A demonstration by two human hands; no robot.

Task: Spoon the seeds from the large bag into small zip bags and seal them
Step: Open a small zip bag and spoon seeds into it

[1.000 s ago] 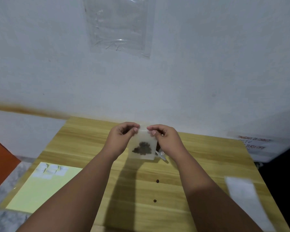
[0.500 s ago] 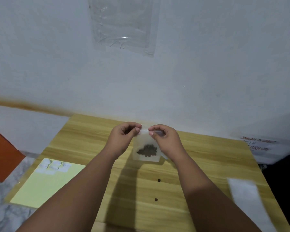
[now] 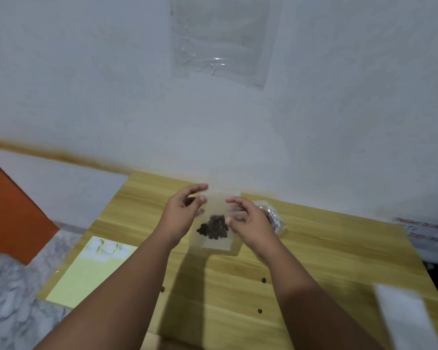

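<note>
A small clear zip bag (image 3: 216, 210) with a clump of dark seeds (image 3: 213, 227) in its lower half hangs upright just above the wooden table (image 3: 326, 251). My left hand (image 3: 183, 214) pinches its upper left corner. My right hand (image 3: 249, 221) has loosely curled fingers on the bag's right edge, thumb near the seeds. Behind my right hand the crumpled large bag (image 3: 272, 214) lies on the table, mostly hidden.
A yellow sheet (image 3: 86, 276) with small white bags (image 3: 104, 248) lies off the table's left side. A white strip (image 3: 405, 319) lies at the right edge. Loose seeds (image 3: 263, 280) dot the table. A clear plastic sheet (image 3: 220, 39) hangs on the wall.
My right hand has slid from the bag's top edge down to its right side and its fingers have loosened. The large bag shows behind it. The head camera has tilted.
</note>
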